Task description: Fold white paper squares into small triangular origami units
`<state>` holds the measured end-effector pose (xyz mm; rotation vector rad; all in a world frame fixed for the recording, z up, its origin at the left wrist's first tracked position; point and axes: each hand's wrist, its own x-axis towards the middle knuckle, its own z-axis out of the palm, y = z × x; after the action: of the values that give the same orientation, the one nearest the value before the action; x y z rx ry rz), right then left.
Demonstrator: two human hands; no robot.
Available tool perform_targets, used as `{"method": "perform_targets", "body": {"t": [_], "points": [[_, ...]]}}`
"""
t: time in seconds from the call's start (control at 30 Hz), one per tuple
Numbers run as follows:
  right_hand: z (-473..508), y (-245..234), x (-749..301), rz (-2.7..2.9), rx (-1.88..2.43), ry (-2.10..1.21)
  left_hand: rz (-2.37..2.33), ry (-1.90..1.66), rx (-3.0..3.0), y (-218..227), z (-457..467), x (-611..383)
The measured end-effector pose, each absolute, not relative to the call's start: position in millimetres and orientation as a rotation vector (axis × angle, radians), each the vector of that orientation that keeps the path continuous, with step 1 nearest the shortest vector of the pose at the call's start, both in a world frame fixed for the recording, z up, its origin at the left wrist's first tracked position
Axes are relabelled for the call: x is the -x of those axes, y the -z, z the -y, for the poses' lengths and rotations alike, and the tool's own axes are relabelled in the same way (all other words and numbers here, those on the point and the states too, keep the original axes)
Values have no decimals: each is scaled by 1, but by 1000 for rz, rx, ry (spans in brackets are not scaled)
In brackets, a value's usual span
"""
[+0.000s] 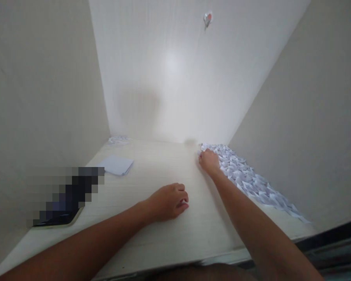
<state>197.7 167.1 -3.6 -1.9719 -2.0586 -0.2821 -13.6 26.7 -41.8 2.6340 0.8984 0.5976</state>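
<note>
My left hand hovers over or rests on the middle of the pale table, fingers curled and thumb close to them. A small white bit shows between thumb and fingers; I cannot tell if it is paper or a thumbnail. Farther off, my right hand is closed at the left edge of a spread of small folded white paper pieces. Something whitish shows by its fingertips, but what the fingers hold is hidden. A short stack of flat white paper sheets lies to the left, beyond my left hand.
A dark device with a pale rim, partly pixelated, leans at the left wall. White strips or a cord lie in the far left corner. Walls enclose the table on three sides; a small fixture is on the back one.
</note>
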Motion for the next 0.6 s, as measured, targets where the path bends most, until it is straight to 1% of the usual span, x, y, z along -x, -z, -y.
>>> {"method": "perform_targets", "body": {"t": [0.13, 0.23, 0.3, 0.37, 0.43, 0.5, 0.53, 0.6], "points": [[-187, -3, -196, 2033, 1961, 319, -908, -515, -2686, 38, -25, 13], [-189, -6, -170, 2009, 1894, 304, -908, -450, -2725, 37, -23, 12], [-184, -6, -134, 2095, 1774, 220, -908, -420, -2753, 37, -21, 10], [-175, -5, -86, 2268, 1578, 68, -903, -408, -2756, 39, -20, 9], [-162, -5, -35, 2442, 1341, -78, -891, -462, -2725, 42, -20, 10], [-149, -5, 10, 2696, 980, -264, -833, -603, -2684, 45, -19, 12], [-144, -6, 28, 2774, 922, -303, -810, -681, -2655, 46, -18, 14], [-135, -8, 54, 2847, 969, -315, -827, -796, -2576, 47, -16, 18]]}}
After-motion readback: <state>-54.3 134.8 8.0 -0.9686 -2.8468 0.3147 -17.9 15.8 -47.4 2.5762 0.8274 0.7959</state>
